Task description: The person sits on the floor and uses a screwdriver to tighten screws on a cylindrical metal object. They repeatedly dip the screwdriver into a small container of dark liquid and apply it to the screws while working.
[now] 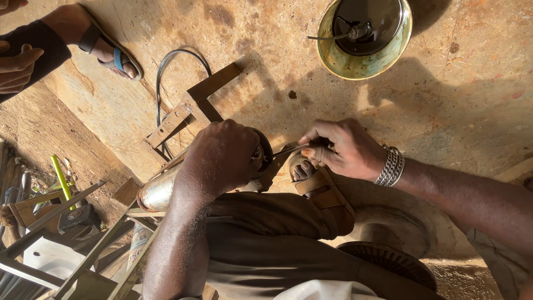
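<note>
Gripping metal cylinder (pixel 158 191), left hand (pixel 222 155), right hand (pixel 341 149) holding thin rod (pixel 288 149)

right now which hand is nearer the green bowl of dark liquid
Right. The right hand sits just below the green bowl, pinching a thin metal rod; the left hand grips the shiny cylinder further left.

Two hands at a metal cylinder on the floor

Left hand (pixel 222 155) grips the shiny metal cylinder (pixel 158 191); right hand (pixel 344 149) pinches a thin rod (pixel 288 149) against its end.

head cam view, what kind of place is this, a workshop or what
Probably an informal repair workshop on bare ground: stained concrete floor, a bowl of dark oil, welded metal scrap, and a shiny metal cylinder under the left hand.
</note>
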